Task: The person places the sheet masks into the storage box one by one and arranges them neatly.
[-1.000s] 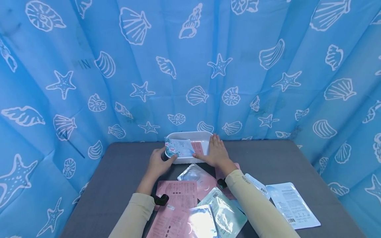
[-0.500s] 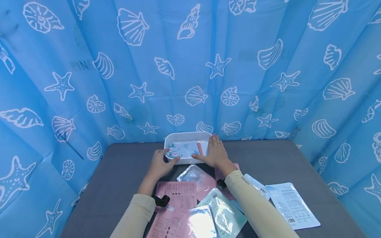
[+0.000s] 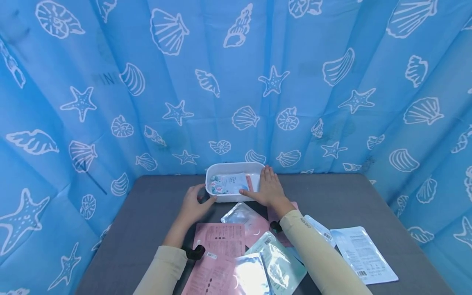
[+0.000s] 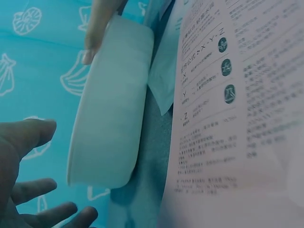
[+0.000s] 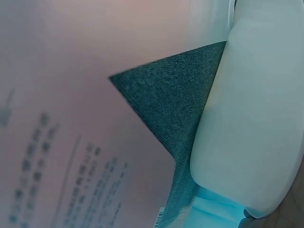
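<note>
A white plastic tub (image 3: 230, 198) stands at the back of the table. Inside it lies a pale, flower-printed sheet mask packet (image 3: 231, 183), partly covering a pink packet (image 3: 249, 182). At the tub's left end is my left hand (image 3: 193, 205), holding nothing; the left wrist view shows its fingers (image 4: 33, 191) spread, apart from the tub's wall (image 4: 111, 109). My right hand (image 3: 271, 191) holds the tub's right end, fingers along the outer side and thumb over the front rim. In the right wrist view the tub (image 5: 256, 104) hides most of that hand.
In front of the tub lie overlapping packets: a silver-and-pink one (image 3: 248, 223), pink ones (image 3: 221, 237), a green one (image 3: 276, 264) and a shiny silver one (image 3: 252, 274). A white packet (image 3: 363, 254) lies at the right. Behind the table hangs a blue curtain (image 3: 236, 102).
The flower-printed packet, earlier raised over the tub's left rim in my left hand, now lies inside. My left hand has let go and drawn back slightly. My right hand has stayed in place.
</note>
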`<move>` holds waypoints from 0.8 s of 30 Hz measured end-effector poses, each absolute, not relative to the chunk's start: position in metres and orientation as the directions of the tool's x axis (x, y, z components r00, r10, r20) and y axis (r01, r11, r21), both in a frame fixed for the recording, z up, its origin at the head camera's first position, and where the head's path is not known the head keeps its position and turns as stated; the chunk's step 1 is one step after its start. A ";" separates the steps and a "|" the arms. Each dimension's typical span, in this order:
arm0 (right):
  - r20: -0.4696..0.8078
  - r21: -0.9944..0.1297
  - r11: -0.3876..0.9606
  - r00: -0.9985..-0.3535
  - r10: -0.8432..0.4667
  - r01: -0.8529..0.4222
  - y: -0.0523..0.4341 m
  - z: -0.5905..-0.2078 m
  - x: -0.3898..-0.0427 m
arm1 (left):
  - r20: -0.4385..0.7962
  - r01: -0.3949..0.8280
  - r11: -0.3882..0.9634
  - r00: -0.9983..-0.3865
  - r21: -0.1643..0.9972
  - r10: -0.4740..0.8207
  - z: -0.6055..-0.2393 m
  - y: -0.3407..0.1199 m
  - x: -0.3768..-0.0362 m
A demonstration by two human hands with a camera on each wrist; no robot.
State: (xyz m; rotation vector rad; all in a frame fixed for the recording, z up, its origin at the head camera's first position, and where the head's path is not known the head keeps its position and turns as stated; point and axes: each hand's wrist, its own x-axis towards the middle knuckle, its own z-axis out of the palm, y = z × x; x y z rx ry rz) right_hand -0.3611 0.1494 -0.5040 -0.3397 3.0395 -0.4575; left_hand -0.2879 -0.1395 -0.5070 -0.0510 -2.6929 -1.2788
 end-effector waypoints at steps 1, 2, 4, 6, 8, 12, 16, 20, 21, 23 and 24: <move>-0.013 -0.299 0.931 -0.975 -0.223 -0.209 0.150 -0.503 -0.362 | 0.155 0.098 0.630 -0.987 0.770 -0.036 -0.506 -0.141 -0.286; -0.013 -0.299 0.931 -0.975 -0.223 -0.209 0.150 -0.503 -0.362 | 0.150 0.097 0.624 -0.988 0.775 -0.033 -0.506 -0.142 -0.283; -0.013 -0.302 0.930 -0.975 -0.221 -0.207 0.151 -0.502 -0.363 | 0.141 0.094 0.617 -0.990 0.781 -0.027 -0.504 -0.144 -0.277; -0.011 -0.303 0.930 -0.975 -0.222 -0.208 0.151 -0.504 -0.364 | 0.132 0.093 0.616 -0.991 0.782 -0.019 -0.505 -0.148 -0.269; -0.015 -0.310 0.928 -0.975 -0.222 -0.206 0.150 -0.505 -0.363 | 0.121 0.086 0.625 -0.993 0.776 -0.014 -0.507 -0.153 -0.259; -0.030 -0.306 0.930 -0.974 -0.226 -0.206 0.148 -0.509 -0.361 | 0.096 0.063 0.648 -0.995 0.759 -0.016 -0.517 -0.163 -0.241; -0.023 -0.291 0.934 -0.975 -0.223 -0.206 0.148 -0.507 -0.361 | 0.104 0.070 0.650 -0.994 0.757 -0.014 -0.518 -0.169 -0.227; -0.010 -0.281 0.938 -0.976 -0.215 -0.204 0.148 -0.504 -0.361 | 0.121 0.098 0.655 -0.993 0.750 0.010 -0.514 -0.172 -0.215; -0.009 -0.281 0.937 -0.976 -0.217 -0.206 0.148 -0.504 -0.362 | 0.124 0.103 0.658 -0.992 0.746 0.014 -0.513 -0.172 -0.212; -0.010 -0.279 0.937 -0.975 -0.220 -0.208 0.148 -0.504 -0.363 | 0.127 0.109 0.667 -0.992 0.737 0.021 -0.511 -0.173 -0.206; -0.012 -0.282 0.936 -0.975 -0.221 -0.209 0.148 -0.503 -0.363 | 0.125 0.108 0.667 -0.992 0.737 0.022 -0.511 -0.173 -0.204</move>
